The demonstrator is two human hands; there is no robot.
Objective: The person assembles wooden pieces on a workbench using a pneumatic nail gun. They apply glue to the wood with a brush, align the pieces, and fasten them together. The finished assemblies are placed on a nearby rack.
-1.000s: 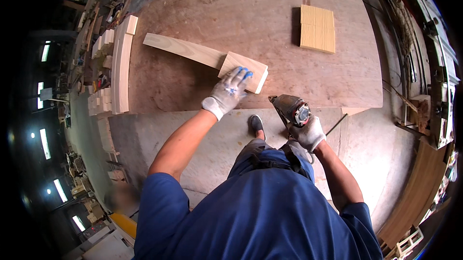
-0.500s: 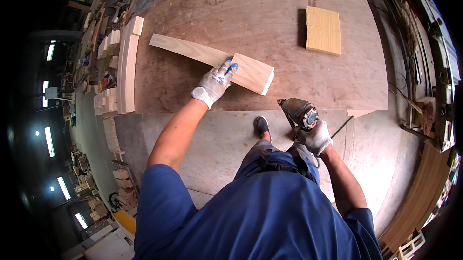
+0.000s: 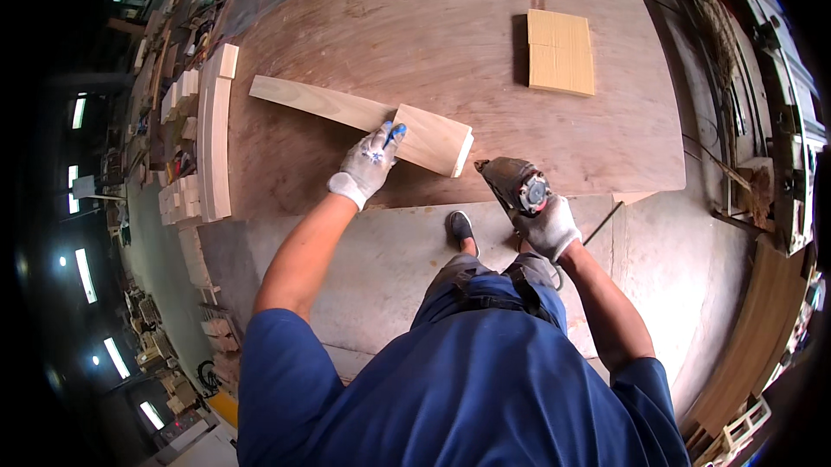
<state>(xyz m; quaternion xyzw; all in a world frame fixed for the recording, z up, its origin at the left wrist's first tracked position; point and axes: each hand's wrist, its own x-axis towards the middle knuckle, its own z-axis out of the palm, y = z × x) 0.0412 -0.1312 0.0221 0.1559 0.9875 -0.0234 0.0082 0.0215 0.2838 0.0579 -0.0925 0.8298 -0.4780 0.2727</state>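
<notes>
The short board [image 3: 433, 142] lies on the counter [image 3: 407, 30]. At its left end the left hand [image 3: 365, 164] touches it, grip unclear; to its right, the right hand [image 3: 552, 226] clasps a power tool [image 3: 512, 183].

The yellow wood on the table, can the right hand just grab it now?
Probably not as things stand: the right hand is holding a dark tool, and the yellow wood lies farther up the table.
</notes>
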